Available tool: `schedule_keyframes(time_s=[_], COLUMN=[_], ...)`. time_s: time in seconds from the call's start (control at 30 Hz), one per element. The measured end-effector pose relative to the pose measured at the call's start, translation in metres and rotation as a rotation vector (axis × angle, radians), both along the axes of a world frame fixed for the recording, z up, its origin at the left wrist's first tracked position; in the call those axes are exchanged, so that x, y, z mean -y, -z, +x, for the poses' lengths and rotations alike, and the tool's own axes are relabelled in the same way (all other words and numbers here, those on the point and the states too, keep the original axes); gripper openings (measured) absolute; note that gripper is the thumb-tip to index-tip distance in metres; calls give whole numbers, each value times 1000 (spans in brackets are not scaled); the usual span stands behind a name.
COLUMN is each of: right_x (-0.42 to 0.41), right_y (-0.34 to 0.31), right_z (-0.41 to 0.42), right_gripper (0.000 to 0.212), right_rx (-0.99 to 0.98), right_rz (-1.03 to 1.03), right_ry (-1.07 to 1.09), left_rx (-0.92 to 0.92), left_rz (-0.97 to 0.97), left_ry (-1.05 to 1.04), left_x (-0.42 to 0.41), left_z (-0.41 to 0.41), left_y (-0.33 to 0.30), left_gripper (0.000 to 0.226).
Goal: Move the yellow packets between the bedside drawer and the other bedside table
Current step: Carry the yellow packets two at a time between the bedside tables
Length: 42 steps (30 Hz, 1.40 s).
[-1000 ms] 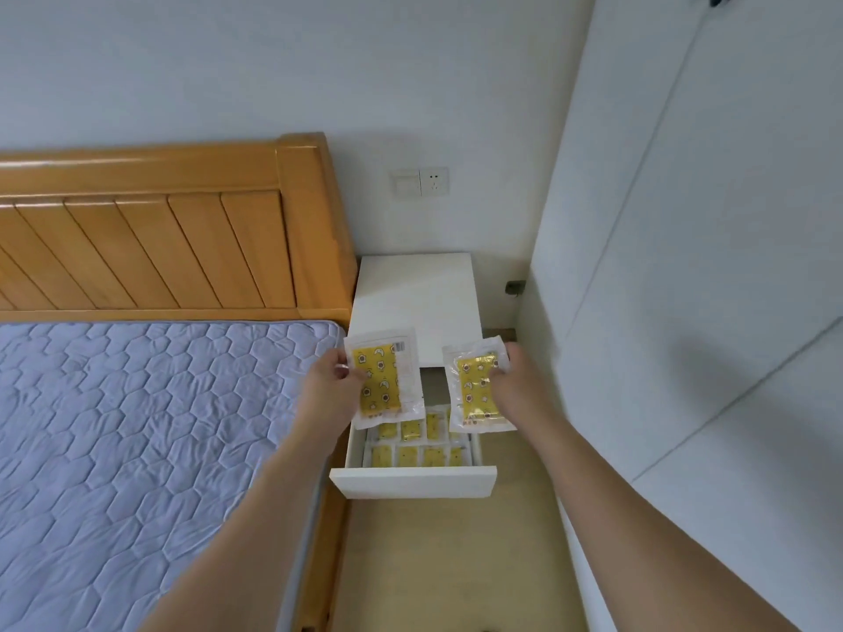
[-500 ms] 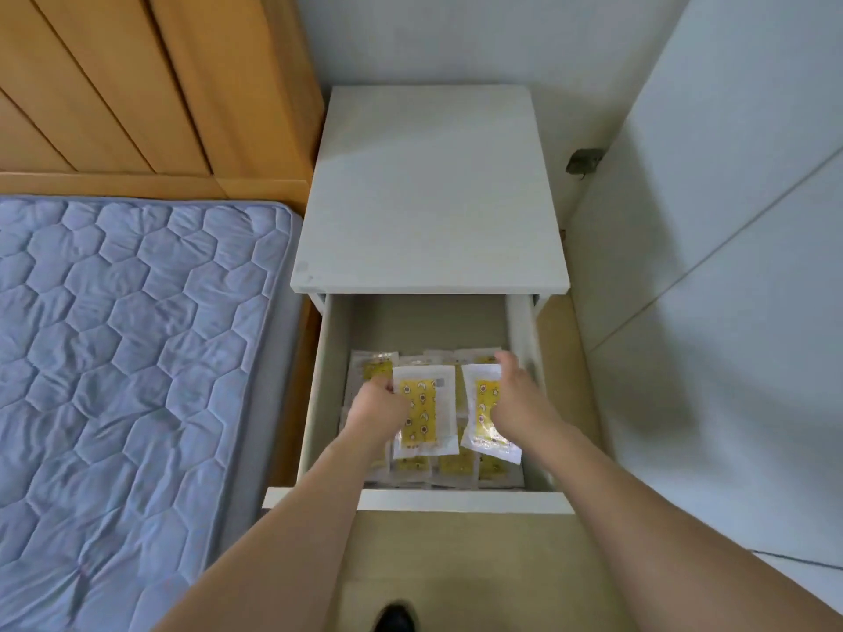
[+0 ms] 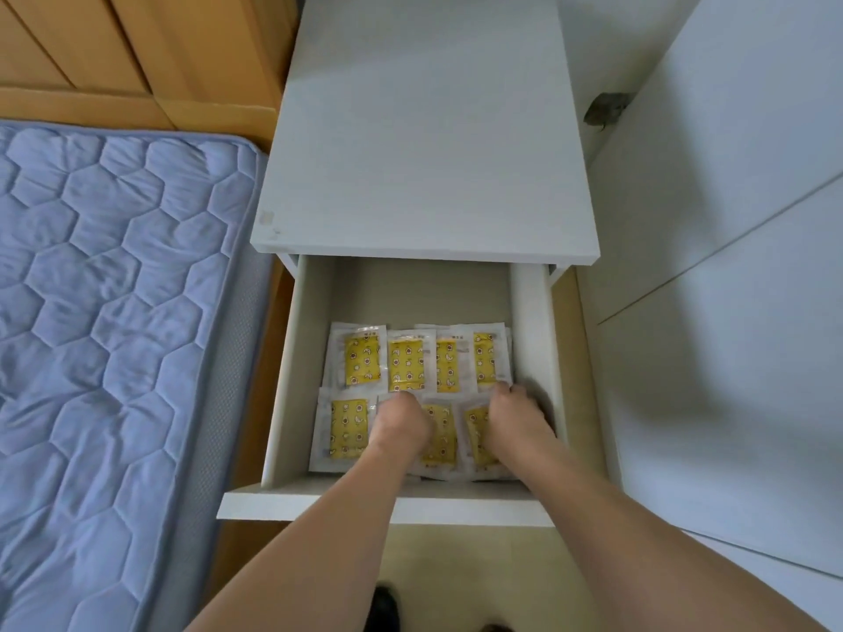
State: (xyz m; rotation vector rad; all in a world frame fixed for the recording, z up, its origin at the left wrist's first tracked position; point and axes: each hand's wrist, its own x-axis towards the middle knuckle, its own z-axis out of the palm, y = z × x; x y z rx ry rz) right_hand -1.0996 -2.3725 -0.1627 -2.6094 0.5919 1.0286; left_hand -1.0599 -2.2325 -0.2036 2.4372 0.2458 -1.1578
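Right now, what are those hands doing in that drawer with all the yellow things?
A person is reaching both hands into the open bedside drawer, which is laid with yellow packets in two rows. The left hand and right hand rest on packets in the near row. Whether the fingers are gripping anything cannot be seen from here. The white bedside table top above has nothing on it.

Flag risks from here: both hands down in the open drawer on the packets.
1. The packets overlap in two tight rows, so the left hand may lift or drag more than one.
2. The right hand sits close to the drawer's right wall; the packet under it may snag or crumple.
3. Both hands hide what their fingers are doing, so any grip is unconfirmed.
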Motion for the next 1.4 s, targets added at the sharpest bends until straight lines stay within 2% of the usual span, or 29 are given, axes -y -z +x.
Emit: schedule_keyframes(time_s=[0.17, 0.37, 0.5, 0.63, 0.83, 1.07, 1.27, 1.4], right_x=[-10, -36, -57, -75, -130, -263, -394, -473], right_y=[-100, -284, -385, -452, -508, -547, -581, -593], right_z=[-4, -25, -56, -76, -97, -180, -315, -450], right_gripper=[52, 44, 50, 56, 52, 57, 53, 58], right_rx=[119, 357, 476, 577, 623, 560, 587, 572], right_rz=[76, 140, 164, 213, 270, 402, 511, 632], right_ry=[-12, -108, -187, -297, -540, -906, -1233, -1389], left_rx=[135, 406, 595, 759, 866, 912, 904, 875], left_rz=[-6, -89, -85, -36, 145, 390, 583, 705], left_ry=[115, 211, 190, 153, -24, -389, -783, -981], left_x=[-15, -55, -82, -103, -164, -280, -377, -424], left_z=[7, -6, -37, -73, -160, -319, -529, -704], left_y=[-105, -300, -418, -500, -552, -592, -609, -615], left_gripper=[26, 30, 33, 33, 43, 43, 45, 47])
